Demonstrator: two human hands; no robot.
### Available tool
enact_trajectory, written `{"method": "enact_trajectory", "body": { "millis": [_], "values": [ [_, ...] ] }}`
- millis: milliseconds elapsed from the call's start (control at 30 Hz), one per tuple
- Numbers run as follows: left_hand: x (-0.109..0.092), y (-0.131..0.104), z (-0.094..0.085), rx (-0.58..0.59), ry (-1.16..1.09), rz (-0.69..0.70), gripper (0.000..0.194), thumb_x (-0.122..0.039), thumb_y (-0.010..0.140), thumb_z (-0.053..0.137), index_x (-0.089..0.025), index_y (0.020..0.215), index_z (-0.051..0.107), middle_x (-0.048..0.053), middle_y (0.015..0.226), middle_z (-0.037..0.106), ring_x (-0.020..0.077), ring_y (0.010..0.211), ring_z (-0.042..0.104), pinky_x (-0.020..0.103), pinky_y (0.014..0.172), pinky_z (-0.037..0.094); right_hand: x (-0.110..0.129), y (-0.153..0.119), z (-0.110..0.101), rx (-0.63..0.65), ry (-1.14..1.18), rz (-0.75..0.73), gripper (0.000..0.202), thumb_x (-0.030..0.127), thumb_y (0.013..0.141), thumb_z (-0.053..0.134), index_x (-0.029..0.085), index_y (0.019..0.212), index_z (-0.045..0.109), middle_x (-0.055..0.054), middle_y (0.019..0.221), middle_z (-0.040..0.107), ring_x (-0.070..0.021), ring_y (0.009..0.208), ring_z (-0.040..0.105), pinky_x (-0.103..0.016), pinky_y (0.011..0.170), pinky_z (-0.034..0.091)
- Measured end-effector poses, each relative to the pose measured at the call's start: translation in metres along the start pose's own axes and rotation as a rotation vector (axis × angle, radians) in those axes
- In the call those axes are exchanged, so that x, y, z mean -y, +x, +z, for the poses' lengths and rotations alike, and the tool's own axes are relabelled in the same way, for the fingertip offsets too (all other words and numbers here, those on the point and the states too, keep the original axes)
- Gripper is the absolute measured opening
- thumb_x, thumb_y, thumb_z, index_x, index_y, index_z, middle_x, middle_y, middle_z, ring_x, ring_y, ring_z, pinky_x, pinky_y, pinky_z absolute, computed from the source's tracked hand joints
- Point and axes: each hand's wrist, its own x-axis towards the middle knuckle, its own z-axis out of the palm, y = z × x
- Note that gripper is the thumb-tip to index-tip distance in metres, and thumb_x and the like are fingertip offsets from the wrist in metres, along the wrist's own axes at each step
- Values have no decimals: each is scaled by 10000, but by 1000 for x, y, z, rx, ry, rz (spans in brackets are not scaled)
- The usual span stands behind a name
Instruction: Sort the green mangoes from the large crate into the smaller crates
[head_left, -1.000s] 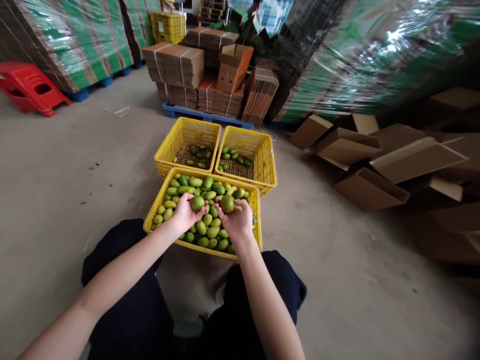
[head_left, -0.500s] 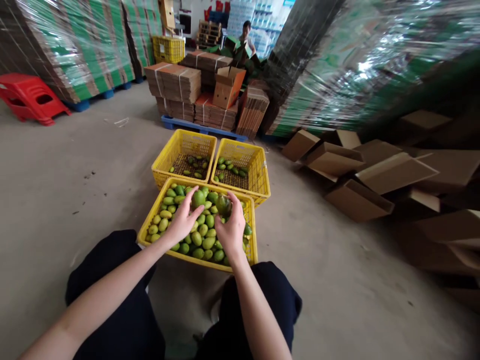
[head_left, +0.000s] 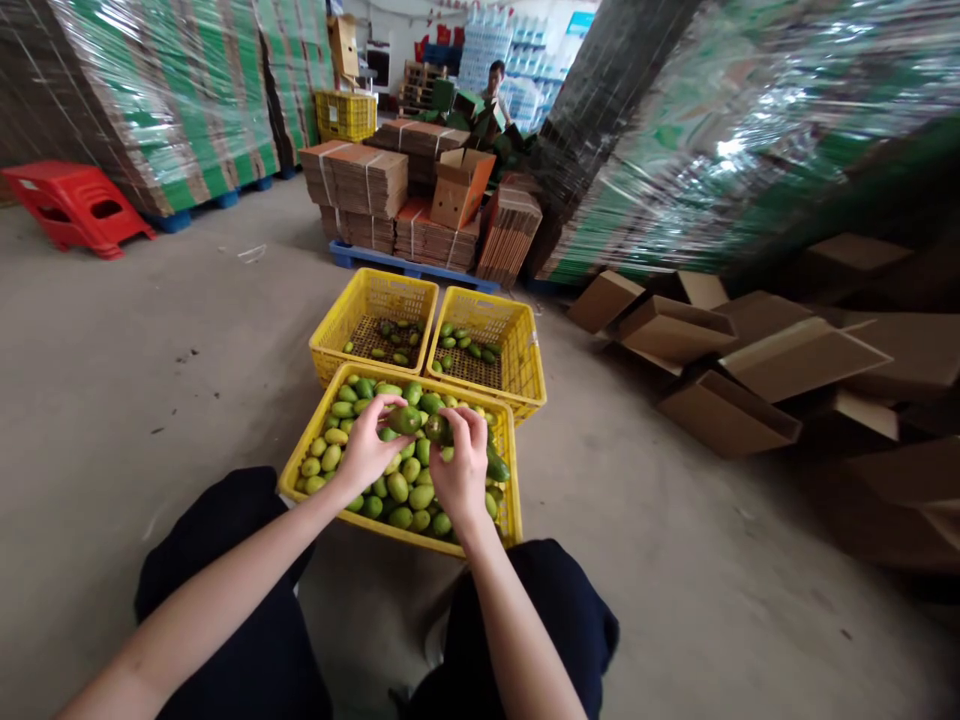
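Observation:
My left hand (head_left: 367,448) is closed around a green oval fruit (head_left: 406,420), pinched between thumb and fingers. In my right hand (head_left: 463,472) is a darker green fruit (head_left: 437,430), partly covered by the fingers. The two fruits are side by side, almost touching, above a yellow plastic crate (head_left: 300,440) full of similar fruit. Those loose fruits (head_left: 397,488) range from yellow-green to deep green. A longer dark green one (head_left: 497,466) lies by the crate's right wall.
Beyond the full crate stand two more yellow crates, left (head_left: 322,350) and right (head_left: 532,365), each holding several fruits. Flattened cartons (head_left: 360,180) are stacked on a blue pallet. Open cardboard boxes (head_left: 727,410) lie at right, a red stool (head_left: 82,205) at left. A person (head_left: 496,85) is behind.
Both hands have turned their fruits and brought them closer together over the crate. The whole view has shifted slightly downward and to the right.

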Motion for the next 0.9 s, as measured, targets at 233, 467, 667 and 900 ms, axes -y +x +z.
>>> {"method": "enact_trajectory", "body": {
  "millis": [233, 467, 667, 900],
  "values": [
    [-4, -2, -1, 22, 68, 59, 443, 52, 576, 756, -219, 913, 660, 22, 1057, 682, 180, 1014, 635, 255, 962, 462, 3, -1, 1, -28, -15, -1, 540, 19, 743, 528, 301, 1200, 585, -71, 1113, 507, -237, 1032, 596, -437, 908, 568],
    [-14, -8, -1, 31, 114, 152, 404, 75, 615, 652, -236, 869, 690, 35, 1098, 675, 220, 1176, 568, 314, 1116, 370, 4, 0, -1, 7, 6, -30, 592, -9, 724, 507, 298, 1227, 571, -73, 1132, 509, -233, 1050, 597, -426, 917, 566],
    [-14, -6, -1, -37, 60, 73, 420, 85, 580, 715, -223, 867, 705, 41, 1081, 678, 225, 1165, 578, 290, 1056, 422, 2, 0, -3, 71, 6, -6, 626, -13, 722, 490, 296, 1255, 596, -87, 1143, 535, -248, 1064, 601, -456, 953, 548],
    [-11, -4, -2, 0, 29, -16, 463, 117, 566, 767, -216, 884, 727, 42, 1032, 694, 207, 1168, 591, 228, 1023, 442, -3, -2, -1, 70, 34, 11, 644, -38, 683, 449, 289, 1206, 635, -90, 1160, 572, -258, 1116, 590, -484, 993, 519]
  ]
}}
